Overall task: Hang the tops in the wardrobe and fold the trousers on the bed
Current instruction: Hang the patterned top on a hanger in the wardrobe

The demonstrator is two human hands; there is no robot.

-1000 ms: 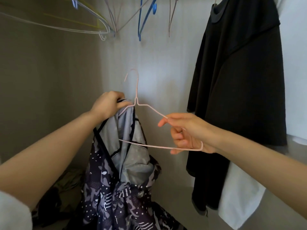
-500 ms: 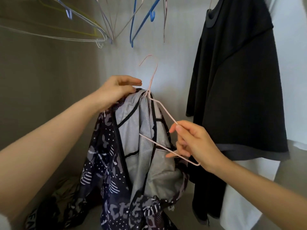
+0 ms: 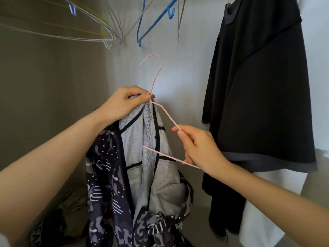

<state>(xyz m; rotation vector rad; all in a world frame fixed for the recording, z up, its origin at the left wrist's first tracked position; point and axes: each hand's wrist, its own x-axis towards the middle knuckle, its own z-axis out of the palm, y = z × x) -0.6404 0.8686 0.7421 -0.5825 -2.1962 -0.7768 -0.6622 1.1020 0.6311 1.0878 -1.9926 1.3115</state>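
From where I sit, the patterned top hangs in the middle, near me, bunched at its collar in the left hand. The wire hanger sits half inside it, hook up above that hand, its free arm running right into the right hand. Far right hangs a dark top. Empty hangers hang upper left, above. Clothes lie low left on the wardrobe floor.

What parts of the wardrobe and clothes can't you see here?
- Head view: the rail is above the top edge, so the blue hanger shows no hook.
- The pink hanger has its left arm hidden inside the patterned jacket.
- The clothes pile on the floor is too dark to identify.
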